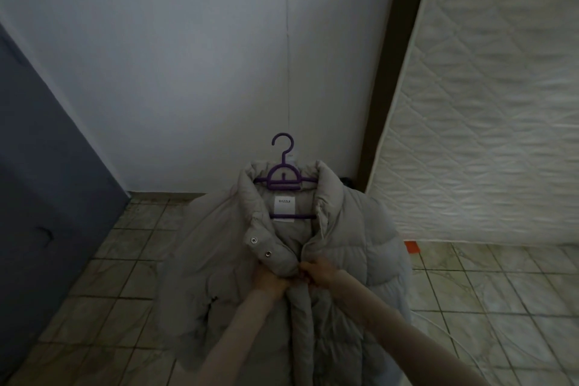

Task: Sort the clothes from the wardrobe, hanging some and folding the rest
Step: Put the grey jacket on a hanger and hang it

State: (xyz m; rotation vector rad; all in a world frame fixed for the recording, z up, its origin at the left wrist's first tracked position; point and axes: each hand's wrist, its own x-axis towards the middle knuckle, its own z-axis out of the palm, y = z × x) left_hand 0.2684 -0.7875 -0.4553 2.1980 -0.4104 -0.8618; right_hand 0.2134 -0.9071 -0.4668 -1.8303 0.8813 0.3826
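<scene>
Jacket (275,276) on purple hanger (283,177); left hand (270,279), right hand (320,271) grip front edges.

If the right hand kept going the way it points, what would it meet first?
The right hand points inward at the jacket front, which it already grips; beyond that, probably the left hand.

Pale grey-beige quilted puffer jacket (338,260) on a purple plastic hanger (283,177), front facing the camera. Hanger sits inside the stand-up collar; hook upright, free above the neckline. White label reading "DAZZLE" visible inside the back of the neck. Collar open at top, two metal snaps showing on its left flap. Front edges drawn together just below the collar. Body hangs downward, sleeves at the sides.
</scene>
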